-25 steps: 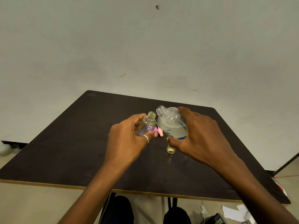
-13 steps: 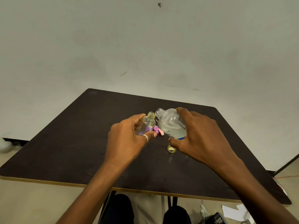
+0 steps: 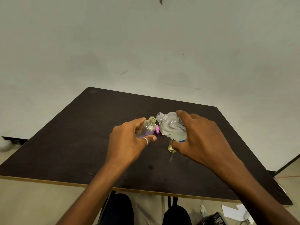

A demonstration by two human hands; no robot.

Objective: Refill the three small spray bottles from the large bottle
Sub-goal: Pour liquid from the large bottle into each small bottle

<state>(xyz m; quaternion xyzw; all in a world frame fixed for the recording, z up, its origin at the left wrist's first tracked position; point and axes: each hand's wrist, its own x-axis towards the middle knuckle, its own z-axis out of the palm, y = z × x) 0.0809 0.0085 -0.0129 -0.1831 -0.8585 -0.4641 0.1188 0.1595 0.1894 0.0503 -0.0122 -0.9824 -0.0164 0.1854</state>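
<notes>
While the left hand (image 3: 129, 140) is curling its thumb and fingers around a small clear bottle (image 3: 148, 127) just left of the frame's centre, the right hand (image 3: 199, 138) is gripping the large bottle (image 3: 172, 129) immediately to its right, thumb low on the body and fingers wrapping over the top. Both bottles are hanging a little above the dark tabletop (image 3: 81, 135).

The small bottle is standing nearly upright, its cap off and its ribbed, yellowish threaded neck showing. Its rounded, glossy wall is see-through, and a purple tint is showing near the bottom. How much liquid is sitting inside I cannot tell.

The large bottle is leaning to the left, its open threaded mouth lying just beside and slightly above the small bottle's mouth. Whether the two rims are touching is unclear. Clear liquid is pooling in its lower, wider part. A printed label with a blue edge is wrapping its smooth plastic body.

Small pink and purple pieces (image 3: 157, 129) are lying between the two bottles. A yellow-green translucent piece (image 3: 171, 148) is resting on the matte tabletop beneath the right thumb. A plain silver ring (image 3: 146, 141) is circling one left finger.
</notes>
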